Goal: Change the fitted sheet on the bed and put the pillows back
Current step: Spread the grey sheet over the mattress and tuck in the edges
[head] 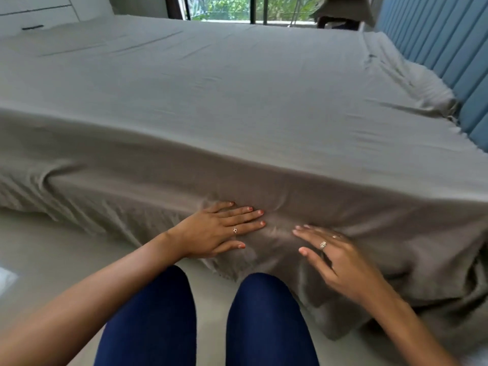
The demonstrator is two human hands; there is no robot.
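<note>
A grey-beige sheet (211,101) covers the whole bed and hangs down its near side onto the floor. My left hand (219,228) lies flat on the hanging part of the sheet, fingers spread and pointing right. My right hand (335,257) is flat on the same drape just to the right, fingers apart and pointing left, slightly blurred. Neither hand grips the cloth. At the far right, along the headboard, the sheet is bunched over a long raised shape (412,75). No uncovered pillows are in view.
A blue padded headboard (435,35) runs along the right. White drawers (37,11) stand at the back left, and a window with dark bars (250,9) is behind the bed. My knees in blue trousers (206,326) rest on the pale floor (52,247).
</note>
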